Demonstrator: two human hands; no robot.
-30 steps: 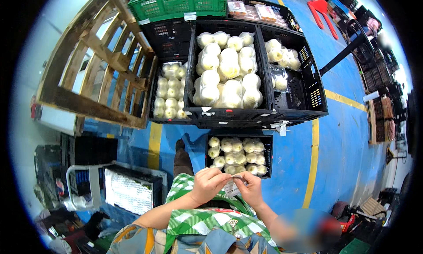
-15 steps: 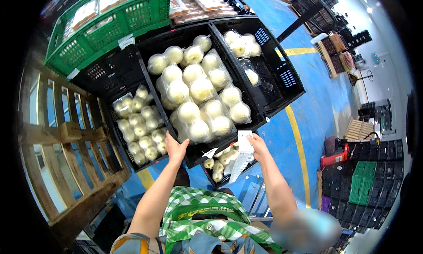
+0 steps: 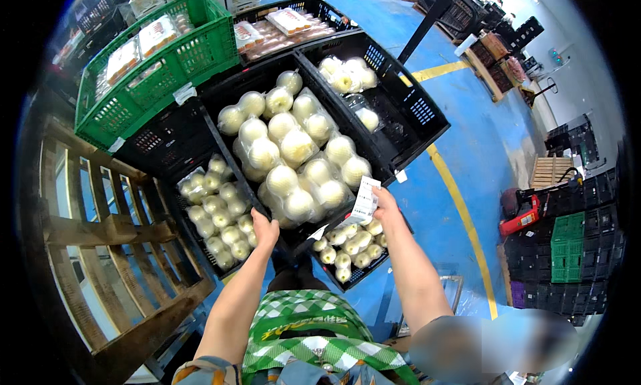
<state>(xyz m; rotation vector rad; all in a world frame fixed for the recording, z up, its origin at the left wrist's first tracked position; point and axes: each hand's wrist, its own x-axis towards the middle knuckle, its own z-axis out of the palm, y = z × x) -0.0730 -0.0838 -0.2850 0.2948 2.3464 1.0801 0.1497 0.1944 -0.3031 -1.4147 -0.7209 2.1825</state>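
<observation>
A black crate (image 3: 296, 237) in front of me holds clear packs of pale yellow round fruit (image 3: 283, 135), which look like pears in foam nets. My left hand (image 3: 266, 230) grips its near left corner, thumb over the rim and the other fingers mostly hidden. At the near right corner my right hand (image 3: 386, 205) pinches a strip of white printed labels (image 3: 364, 201), which lies along the crate's near rim. Whether the right hand also grips the crate is hidden. Below, a lower crate (image 3: 345, 285) holds more such packs.
Left stands another black crate of packed fruit (image 3: 219, 215), beside an upright wooden pallet (image 3: 93, 233). A green crate (image 3: 160, 71) with white-topped packs is behind. Right of the middle crate is a part-filled black crate (image 3: 420, 118). Stacked crates (image 3: 567, 251) stand across the blue floor.
My right hand's label strip hung down over the lower crate; now it lies up against the middle crate's rim, uncovering the fruit below. My left hand stays on the crate. The view has shifted slightly.
</observation>
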